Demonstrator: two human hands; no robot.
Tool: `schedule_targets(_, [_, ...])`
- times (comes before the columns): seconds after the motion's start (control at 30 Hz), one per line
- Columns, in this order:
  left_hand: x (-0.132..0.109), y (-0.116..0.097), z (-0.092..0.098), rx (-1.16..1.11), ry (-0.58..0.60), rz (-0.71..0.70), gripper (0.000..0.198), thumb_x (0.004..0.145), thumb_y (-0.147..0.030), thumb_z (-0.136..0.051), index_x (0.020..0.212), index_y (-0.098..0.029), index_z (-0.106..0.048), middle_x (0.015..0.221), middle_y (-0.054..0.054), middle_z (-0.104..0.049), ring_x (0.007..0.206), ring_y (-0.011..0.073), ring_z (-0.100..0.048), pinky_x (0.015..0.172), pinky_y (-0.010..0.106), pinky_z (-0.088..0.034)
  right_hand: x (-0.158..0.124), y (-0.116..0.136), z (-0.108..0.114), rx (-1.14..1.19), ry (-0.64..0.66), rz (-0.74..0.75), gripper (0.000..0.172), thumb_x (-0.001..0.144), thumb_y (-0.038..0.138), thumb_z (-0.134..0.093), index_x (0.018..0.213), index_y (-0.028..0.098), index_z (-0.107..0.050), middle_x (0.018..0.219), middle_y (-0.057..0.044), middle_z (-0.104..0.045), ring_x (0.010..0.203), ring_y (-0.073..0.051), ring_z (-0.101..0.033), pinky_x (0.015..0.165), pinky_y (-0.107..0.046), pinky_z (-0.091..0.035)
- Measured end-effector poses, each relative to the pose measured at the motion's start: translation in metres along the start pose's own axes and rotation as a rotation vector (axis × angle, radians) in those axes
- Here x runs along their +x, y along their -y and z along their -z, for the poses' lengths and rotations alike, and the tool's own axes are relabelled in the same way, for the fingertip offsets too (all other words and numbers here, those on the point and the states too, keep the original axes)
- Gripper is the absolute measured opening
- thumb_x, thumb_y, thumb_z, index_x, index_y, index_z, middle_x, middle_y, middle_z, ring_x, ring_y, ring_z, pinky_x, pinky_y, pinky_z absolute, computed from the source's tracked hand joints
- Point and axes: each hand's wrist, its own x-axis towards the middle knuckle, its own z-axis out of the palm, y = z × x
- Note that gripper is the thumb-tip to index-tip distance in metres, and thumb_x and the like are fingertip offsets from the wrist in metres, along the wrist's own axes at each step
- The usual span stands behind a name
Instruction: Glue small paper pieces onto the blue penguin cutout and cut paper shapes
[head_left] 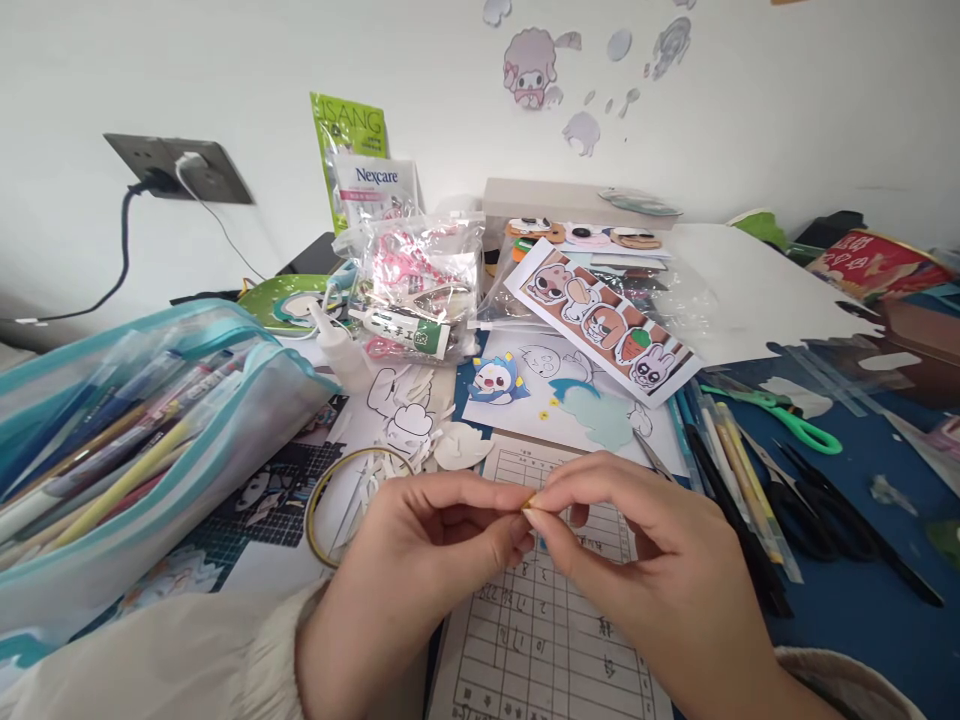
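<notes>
Both hands meet fingertip to fingertip: left hand (pixel 427 545) and right hand (pixel 637 560) pinch a tiny yellowish scrap (pixel 529 503) between thumbs and forefingers, above the printed grid sheet (pixel 525 640). Beyond: blue-and-white cartoon cutout (pixel 495 380), clear bag of craft supplies (pixel 416 285).

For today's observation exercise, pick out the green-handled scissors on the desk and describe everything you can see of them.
The green-handled scissors lie flat on the blue desk surface, to the right of the person's right hand and apart from it. The looped handles look like bright green plastic and point right and toward the viewer; the blades point left, look closed, and seem to share the green tint. They rest just behind a row of pens and black scissors.
</notes>
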Motion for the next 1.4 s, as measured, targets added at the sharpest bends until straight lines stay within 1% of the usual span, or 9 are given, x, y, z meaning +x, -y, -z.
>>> schedule_targets(0.07, [-0.001,-0.001,-0.001,-0.01,-0.012,0.006,0.015,0.051,-0.013,-0.086,0.061,-0.02,-0.077,0.061,0.0,-0.074,0.055,0.0074,-0.063,0.053,0.011,-0.05,0.0,-0.001,0.0,0.034,-0.016,-0.031,0.012,0.076,0.014,-0.068,0.071,0.024,-0.065,0.067,0.003,-0.068,0.061,-0.013,-0.06,0.056,-0.024,-0.049])
schedule_targets(0.13, [-0.002,-0.002,-0.001,-0.02,-0.013,0.018,0.016,0.051,-0.013,-0.086,0.061,-0.02,-0.077,0.06,0.0,-0.074,0.054,0.0072,-0.063,0.053,0.012,-0.05,0.001,-0.003,0.001,0.131,0.005,-0.143,0.008,0.075,0.018,-0.07,0.074,0.024,-0.064,0.07,0.003,-0.067,0.063,-0.012,-0.061,0.059,-0.023,-0.05])
schedule_targets(0.27, [-0.004,-0.002,0.0,-0.03,0.036,0.039,0.016,0.052,-0.013,-0.086,0.064,-0.02,-0.078,0.059,0.0,-0.073,0.053,0.007,-0.063,0.053,0.011,-0.05,0.007,-0.008,0.002,0.524,0.253,-0.491,0.007,0.079,0.029,-0.069,0.078,0.023,-0.064,0.072,0.003,-0.067,0.066,-0.012,-0.064,0.06,-0.022,-0.051])
schedule_targets(0.33, [-0.004,-0.002,0.002,-0.041,0.062,0.025,0.016,0.055,-0.013,-0.087,0.065,-0.02,-0.078,0.058,-0.001,-0.073,0.053,0.0059,-0.063,0.052,0.009,-0.048,0.009,-0.01,0.001,0.684,0.341,-0.586,0.012,0.08,0.031,-0.069,0.075,0.021,-0.065,0.069,0.002,-0.067,0.066,-0.011,-0.064,0.06,-0.02,-0.049])
schedule_targets(0.4, [-0.003,-0.001,0.003,-0.056,0.08,0.022,0.014,0.057,-0.014,-0.087,0.066,-0.02,-0.078,0.059,-0.002,-0.073,0.054,0.0049,-0.063,0.051,0.008,-0.047,0.01,-0.013,0.001,0.76,0.357,-0.623,0.017,0.078,0.033,-0.072,0.072,0.019,-0.065,0.066,0.002,-0.066,0.065,-0.01,-0.063,0.06,-0.019,-0.047])
schedule_targets(0.6, [0.0,0.003,0.007,-0.087,0.096,0.063,0.016,0.059,-0.025,-0.089,0.069,-0.02,-0.078,0.06,-0.002,-0.074,0.055,0.0036,-0.064,0.053,0.006,-0.048,0.008,-0.017,0.0,0.792,0.35,-0.644,0.024,0.076,0.039,-0.076,0.072,0.018,-0.066,0.065,0.002,-0.064,0.064,-0.009,-0.06,0.059,-0.019,-0.043])
schedule_targets(0.8, [0.0,0.001,0.006,-0.085,0.098,0.092,0.019,0.056,-0.026,-0.09,0.069,-0.02,-0.077,0.058,-0.003,-0.073,0.053,0.0036,-0.063,0.051,0.006,-0.048,0.01,-0.018,0.002,0.787,0.331,-0.588,0.026,0.081,0.045,-0.068,0.076,0.019,-0.067,0.068,0.001,-0.063,0.065,-0.011,-0.057,0.061,-0.022,-0.044])
schedule_targets(1.1, [-0.001,0.002,0.006,-0.122,0.086,0.075,0.02,0.056,-0.018,-0.089,0.071,-0.017,-0.076,0.058,-0.001,-0.073,0.053,0.0056,-0.064,0.051,0.009,-0.05,0.005,-0.013,0.001,0.611,0.372,-0.54,0.011,0.082,0.029,-0.065,0.075,0.021,-0.062,0.069,0.003,-0.061,0.067,-0.011,-0.059,0.063,-0.022,-0.046])
schedule_targets(1.4, [-0.001,0.001,0.005,-0.036,0.02,0.053,0.016,0.059,-0.011,-0.084,0.072,-0.014,-0.074,0.064,0.001,-0.074,0.057,0.0076,-0.066,0.056,0.013,-0.053,0.006,-0.009,0.002,0.57,0.33,-0.51,0.019,0.083,0.028,-0.062,0.068,0.02,-0.053,0.072,0.003,-0.058,0.068,-0.011,-0.057,0.061,-0.021,-0.046])
